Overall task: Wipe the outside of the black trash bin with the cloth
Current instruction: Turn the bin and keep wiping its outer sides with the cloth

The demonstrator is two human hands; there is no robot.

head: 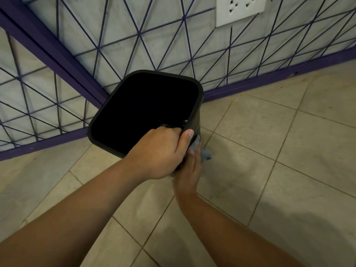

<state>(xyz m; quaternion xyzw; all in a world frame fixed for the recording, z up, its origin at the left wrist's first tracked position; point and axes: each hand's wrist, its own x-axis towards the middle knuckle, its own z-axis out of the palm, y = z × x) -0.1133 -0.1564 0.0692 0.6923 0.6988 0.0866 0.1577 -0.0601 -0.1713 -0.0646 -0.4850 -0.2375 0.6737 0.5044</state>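
The black trash bin (195, 105) stands in a floor corner, its open mouth facing up at me. My left hand (159, 153) grips the near rim, fingers curled inside and thumb on the outer edge. Below it, my right hand (189, 170) presses a grey-blue cloth (205, 153) against the bin's near right outer wall. The cloth bunches out past the fingertips. Most of the bin's outer wall is hidden under my hands and the rim.
Two walls with a purple triangle pattern and purple skirting (269, 78) meet behind the bin. A white power socket plate (238, 8) sits high on the right wall. Beige floor tiles (279, 151) spread to the right and toward me.
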